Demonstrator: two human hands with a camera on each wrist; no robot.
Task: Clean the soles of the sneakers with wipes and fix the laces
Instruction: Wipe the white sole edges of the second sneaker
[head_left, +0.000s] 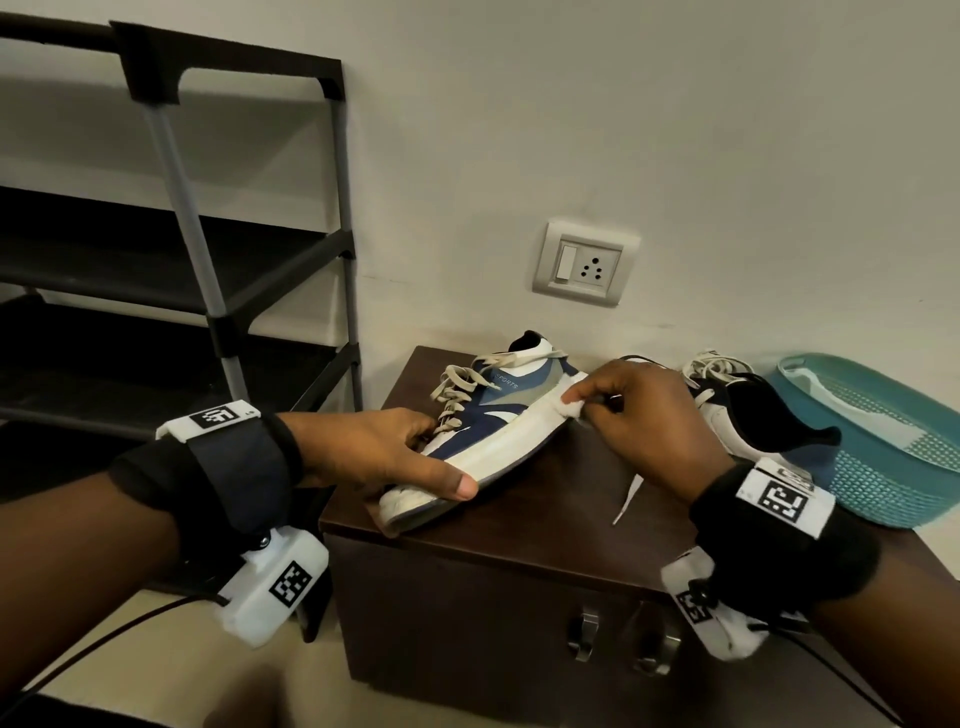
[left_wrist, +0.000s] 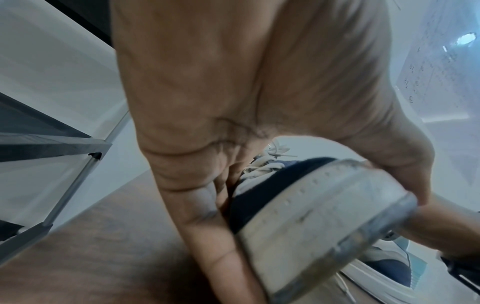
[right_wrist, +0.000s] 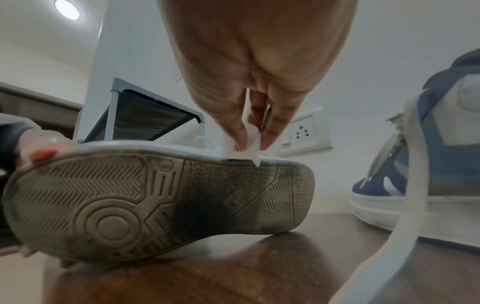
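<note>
Two hands work on one blue and white sneaker (head_left: 488, 426), which lies tilted on its side on the dark wooden bench (head_left: 545, 509), left of the second sneaker (head_left: 727, 405). The left hand (head_left: 374, 447) grips its toe end, thumb on the white rim. The right hand (head_left: 644, 410) pinches a small crumpled wipe (head_left: 571, 408) against the sidewall near the heel. I judge the step is best done with short firm strokes along the rim while the left hand holds the shoe steady, then turning it to reach the grooved tread (right_wrist: 155, 197). The rubber tread looks grey and dirty, darkest near the middle; the laces (head_left: 457, 389) are flat and loose.
</note>
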